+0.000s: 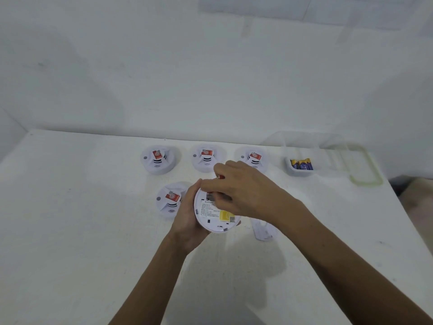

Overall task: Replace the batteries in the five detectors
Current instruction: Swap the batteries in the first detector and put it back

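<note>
Gripping a round white plastic detector (pixel 212 219) by its rim with the left hand (pixel 185 214), fingers curled round it, labelled underside turned up, above the white surface (pixel 82 231). Reaching onto the far part of that underside with the right hand (pixel 243 191), fingers curled down; impossible to tell what, if anything, they pinch, beyond a small red speck (pixel 220 176) near one knuckle. Just right of the held unit, on the surface, a flat white plastic piece (pixel 263 228). Just left, a second white detector (pixel 169 200) with a red sticker. Behind, a row of three white detectors (pixel 207 157), likewise stickered. Far right, a small clear plastic tub (pixel 295 173) of blue-and-yellow batteries (pixel 301 164), beside a clear lid (pixel 365 181) with a pale green rim.
</note>
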### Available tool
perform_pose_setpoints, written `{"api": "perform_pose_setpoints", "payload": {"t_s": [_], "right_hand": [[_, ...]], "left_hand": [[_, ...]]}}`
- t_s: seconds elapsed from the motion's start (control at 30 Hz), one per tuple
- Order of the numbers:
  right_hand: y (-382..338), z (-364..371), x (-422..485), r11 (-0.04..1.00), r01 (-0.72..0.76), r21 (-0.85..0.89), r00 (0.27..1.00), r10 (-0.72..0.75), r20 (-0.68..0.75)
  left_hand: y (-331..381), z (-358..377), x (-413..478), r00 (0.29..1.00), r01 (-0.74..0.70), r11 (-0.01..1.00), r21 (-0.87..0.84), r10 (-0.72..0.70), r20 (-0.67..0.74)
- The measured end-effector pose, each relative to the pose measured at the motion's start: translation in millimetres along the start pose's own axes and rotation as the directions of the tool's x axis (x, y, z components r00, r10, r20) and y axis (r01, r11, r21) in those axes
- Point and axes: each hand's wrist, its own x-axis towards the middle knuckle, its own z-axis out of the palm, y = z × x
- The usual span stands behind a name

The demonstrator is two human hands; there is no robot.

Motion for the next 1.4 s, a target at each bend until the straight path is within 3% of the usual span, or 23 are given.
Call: {"api": "perform_pose_setpoints", "payload": {"t_s": [0.07,0.27,0.43,0.53,0.67,0.83,1.13,1.4], "right_hand": [[3,-3,1,1.000,0.014,0.001,0.999,-0.014,0.043],[7,-2,-2,0.997,-0.001,0.071,0.996,-0.005,0.087],[6,2,-8,0.989,-0.029,0.148,0.999,0.031,-0.010],[6,-1,-13,0.955,-0.104,0.278,0.989,0.127,-0.069],[1,-9,-24,0.807,-0.221,0.548,0.955,0.293,-0.047],[4,-14,-39,0.607,-0.355,0.711,0.908,0.404,0.109],[52,-42,-71,0.400,-0.648,0.649,0.723,0.590,0.359],[156,-52,-122,0.178,-0.756,0.629,0.543,0.707,0.452]], "left_hand": [[0,2,0,0.998,-0.068,0.996,0.057,0.067,0.017],[-8,-1,5,0.998,0.061,0.998,0.006,-0.061,-0.005],[-6,8,3,0.987,0.160,0.979,-0.123,-0.158,0.026],[-1,8,6,0.981,0.191,0.963,-0.188,-0.181,0.068],[2,8,6,0.988,0.148,0.971,-0.187,-0.136,0.077],[1,13,9,0.983,0.177,0.964,-0.199,-0.164,0.077],[-34,33,27,0.947,0.308,0.923,-0.232,-0.273,0.168],[-61,67,41,0.940,0.318,0.915,-0.248,-0.270,0.209]]}}
